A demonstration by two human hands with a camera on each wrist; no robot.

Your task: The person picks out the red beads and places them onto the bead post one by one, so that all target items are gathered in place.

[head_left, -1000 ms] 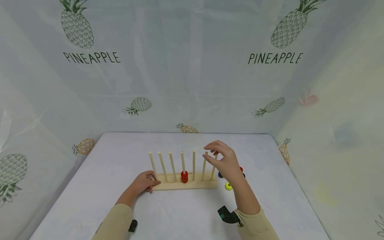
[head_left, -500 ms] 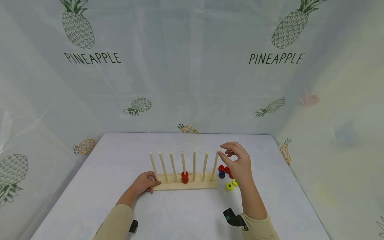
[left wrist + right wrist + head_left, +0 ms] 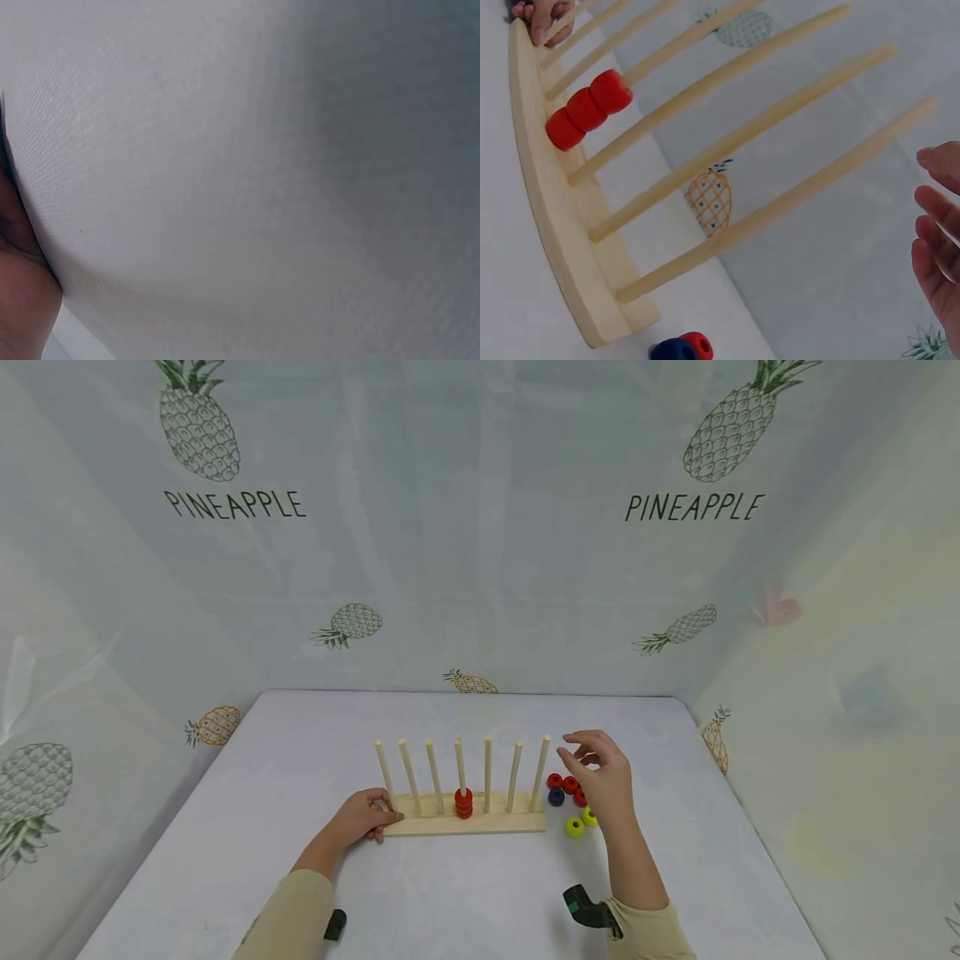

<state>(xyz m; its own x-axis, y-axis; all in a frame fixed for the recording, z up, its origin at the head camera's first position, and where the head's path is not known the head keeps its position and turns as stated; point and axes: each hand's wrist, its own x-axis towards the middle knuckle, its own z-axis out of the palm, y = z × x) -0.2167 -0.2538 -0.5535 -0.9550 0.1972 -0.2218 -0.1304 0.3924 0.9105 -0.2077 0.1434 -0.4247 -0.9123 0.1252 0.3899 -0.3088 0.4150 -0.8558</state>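
On the bench [image 3: 450, 902] stands a peg rack [image 3: 465, 827], three beads [image 3: 464, 804] on its middle peg [image 3: 460, 764]. Loose beads [image 3: 570, 785] lie just to its right. Left fingers [image 3: 375, 794] hold its left end; a curtain [image 3: 480, 543] hangs behind.

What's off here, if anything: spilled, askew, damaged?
Nothing stands out. The pegs fan outward in the head view, likely camera perspective. Three red beads sit stacked on the middle peg; loose beads lie beside the right end of the rack.

Curtained-off booth [image 3: 97, 585]: pineapple-print sheets [image 3: 435, 560] behind and beside white table [image 3: 450, 897].
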